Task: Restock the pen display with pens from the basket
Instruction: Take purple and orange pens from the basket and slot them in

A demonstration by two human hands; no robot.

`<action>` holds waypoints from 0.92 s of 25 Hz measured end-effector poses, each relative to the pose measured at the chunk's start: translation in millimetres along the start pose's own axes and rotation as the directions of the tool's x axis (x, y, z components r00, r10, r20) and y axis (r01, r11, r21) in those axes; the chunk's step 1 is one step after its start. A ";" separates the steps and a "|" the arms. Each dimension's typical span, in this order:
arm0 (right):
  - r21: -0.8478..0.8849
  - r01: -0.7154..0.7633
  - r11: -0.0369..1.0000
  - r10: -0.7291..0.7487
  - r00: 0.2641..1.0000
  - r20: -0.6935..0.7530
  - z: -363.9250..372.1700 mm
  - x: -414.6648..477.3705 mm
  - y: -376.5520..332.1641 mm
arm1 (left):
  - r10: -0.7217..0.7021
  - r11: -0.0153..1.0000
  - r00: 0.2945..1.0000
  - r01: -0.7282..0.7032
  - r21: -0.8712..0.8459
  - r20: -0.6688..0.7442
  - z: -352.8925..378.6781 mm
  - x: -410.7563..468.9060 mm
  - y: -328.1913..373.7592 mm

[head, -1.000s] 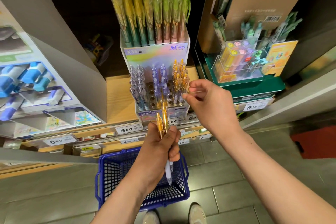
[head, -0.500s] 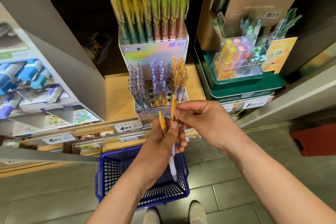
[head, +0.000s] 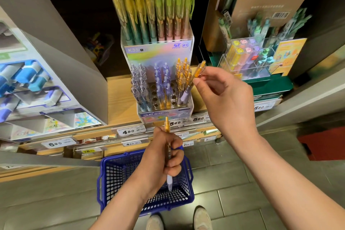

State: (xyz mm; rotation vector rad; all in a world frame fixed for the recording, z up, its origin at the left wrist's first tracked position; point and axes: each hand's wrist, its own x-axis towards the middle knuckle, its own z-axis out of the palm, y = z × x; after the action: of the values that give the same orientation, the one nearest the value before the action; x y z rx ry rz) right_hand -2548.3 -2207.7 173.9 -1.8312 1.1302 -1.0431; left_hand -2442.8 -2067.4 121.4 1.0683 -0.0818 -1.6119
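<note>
The pen display [head: 164, 113] stands on the wooden shelf, a clear rack with rows of holes holding clear, purple and orange pens. My right hand [head: 226, 99] pinches an orange pen [head: 199, 69] by its top, its lilac tip slanting down into the rack's right column. My left hand [head: 162, 160] grips a second orange pen [head: 167, 125] upright in front of the shelf edge, its white tip pointing down over the blue basket [head: 112, 177]. The basket sits on the floor below; I see no pens inside it.
Tall pastel pens [head: 155, 9] fill the tier above the rack. A clear box of markers [head: 248, 58] on a green stand sits to the right. A grey display with blue items [head: 29, 84] stands left. Price tags [head: 128, 131] line the shelf edge. My shoes [head: 201, 218] are by the basket.
My right hand took one orange pen from the bundle in my left hand and raised it to the rack's right side. My left hand now holds a single pen.
</note>
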 end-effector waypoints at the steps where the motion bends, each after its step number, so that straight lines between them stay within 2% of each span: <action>1: -0.049 0.044 0.998 -0.043 0.999 0.014 2.7 -0.5 2.2 | 0.009 1.000 1.000 -0.009 -0.003 -0.001 0.1 0.5 0.2; 4: -0.154 0.143 0.978 -0.135 0.989 0.057 10.8 -2.2 7.4 | 0.051 0.999 0.999 -0.051 -0.002 0.001 0.5 0.4 1.1; 8: -0.164 0.091 0.982 -0.073 0.991 0.112 19.3 -8.0 16.4 | 0.123 0.992 0.992 -0.123 -0.028 0.027 1.3 -0.8 0.2; 16: -0.196 0.183 0.963 -0.166 0.981 0.099 23.1 -11.6 28.2 | 0.285 0.954 0.958 -0.279 0.106 -0.042 0.5 2.7 2.2; 19: -0.221 0.115 0.968 -0.090 0.989 0.121 25.3 -16.5 34.2 | 0.290 0.943 0.955 -0.276 0.186 -0.053 1.9 3.7 0.8; 21: -0.231 0.024 0.973 0.011 0.989 0.148 23.1 -23.4 36.2 | 0.271 0.956 0.962 -0.265 0.128 -0.037 4.2 5.6 -0.4; 23: -0.168 -0.100 0.981 0.122 0.985 0.123 17.9 -30.5 35.0 | 0.268 0.960 0.963 -0.266 0.084 -0.017 5.7 8.8 -0.5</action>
State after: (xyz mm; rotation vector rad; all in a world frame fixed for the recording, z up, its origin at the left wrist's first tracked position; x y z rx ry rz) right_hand -2552.4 -2188.6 128.1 -1.9085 1.2511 -0.7726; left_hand -2446.4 -2077.0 119.3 1.0919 -0.2639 -1.3588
